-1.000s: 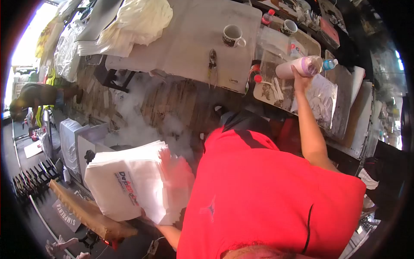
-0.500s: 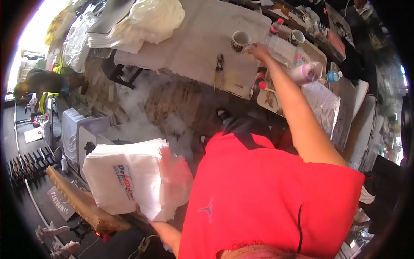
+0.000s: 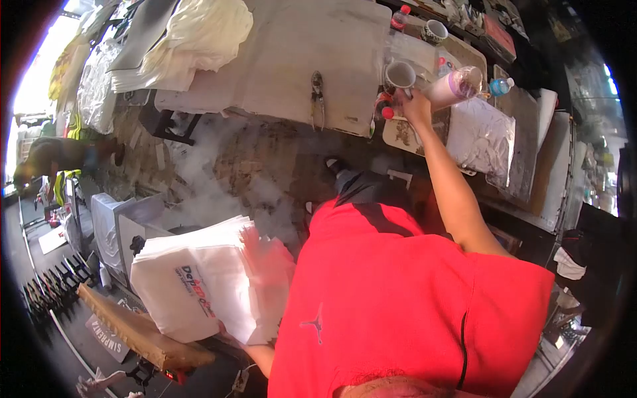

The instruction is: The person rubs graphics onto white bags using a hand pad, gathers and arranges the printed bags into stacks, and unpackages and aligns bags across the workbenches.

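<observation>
A thick stack of white printed bags [image 3: 176, 292], with blue and red lettering on the top one, rests against my left hand [image 3: 232, 337]. That hand grips the stack from its lower edge, and most of its fingers are hidden underneath. On the other side, my right hand [image 3: 415, 108] is closed on a cup [image 3: 401, 75] with a dark pattern and a pale inside. The cup is over the right end of the worktable, beside a red-capped bottle [image 3: 385, 105] and a clear-wrapped roll [image 3: 458, 85].
The worktable [image 3: 279, 60] holds snips-like hand tool [image 3: 318, 99] and a pile of pale bags [image 3: 192, 46]. Another cup [image 3: 434, 30], a red-capped bottle [image 3: 400, 18] and a blue-capped bottle [image 3: 501, 86] stand to the right. A brown cardboard piece [image 3: 142, 328] lies lower left.
My right hand has closed on the cup and moved it off the table's middle toward the right and nearer my body. My left hand still holds the stack, which is slightly tilted.
</observation>
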Demonstrator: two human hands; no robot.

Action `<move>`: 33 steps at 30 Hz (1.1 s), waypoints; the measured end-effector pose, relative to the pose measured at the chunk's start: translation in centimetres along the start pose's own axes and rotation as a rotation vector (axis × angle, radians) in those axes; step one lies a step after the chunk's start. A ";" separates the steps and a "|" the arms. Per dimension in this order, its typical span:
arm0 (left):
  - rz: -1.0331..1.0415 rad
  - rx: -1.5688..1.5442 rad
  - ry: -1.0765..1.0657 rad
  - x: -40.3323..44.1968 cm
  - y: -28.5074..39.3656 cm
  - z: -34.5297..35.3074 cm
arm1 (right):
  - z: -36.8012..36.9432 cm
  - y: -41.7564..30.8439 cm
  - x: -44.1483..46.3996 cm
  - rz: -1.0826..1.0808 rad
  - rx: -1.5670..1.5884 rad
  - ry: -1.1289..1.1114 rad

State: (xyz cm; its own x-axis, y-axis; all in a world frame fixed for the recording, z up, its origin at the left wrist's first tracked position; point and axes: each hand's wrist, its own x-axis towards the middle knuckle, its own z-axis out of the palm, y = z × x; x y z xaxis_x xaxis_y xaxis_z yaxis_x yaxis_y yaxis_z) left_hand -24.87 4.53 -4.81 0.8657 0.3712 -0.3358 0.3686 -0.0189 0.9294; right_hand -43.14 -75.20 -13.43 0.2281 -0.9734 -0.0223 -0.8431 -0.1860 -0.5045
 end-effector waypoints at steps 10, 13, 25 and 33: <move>0.006 -0.048 -0.024 0.1 -0.9 0.3 | -3.2 3.2 -1.1 -0.033 -0.333 -0.258; 0.007 -0.060 -0.047 0.3 -1.2 0.6 | -7.7 -7.5 -2.2 -0.205 -0.165 -0.899; 0.037 -0.115 -0.009 -2.4 -1.8 0.4 | 16.1 -17.5 -4.5 0.001 0.037 -0.261; -0.046 -0.361 -0.472 -5.5 -1.3 17.1 | 10.3 -11.6 -5.9 -0.198 -0.214 -0.667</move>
State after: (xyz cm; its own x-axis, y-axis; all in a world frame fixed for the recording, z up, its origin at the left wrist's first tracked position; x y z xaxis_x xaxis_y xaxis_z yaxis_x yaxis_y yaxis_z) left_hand -24.30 -13.39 -6.78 0.9388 -0.0904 -0.3323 0.3429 0.3347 0.8777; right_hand -29.68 -65.97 -16.30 0.5774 -0.6426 -0.5037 -0.8162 -0.4390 -0.3756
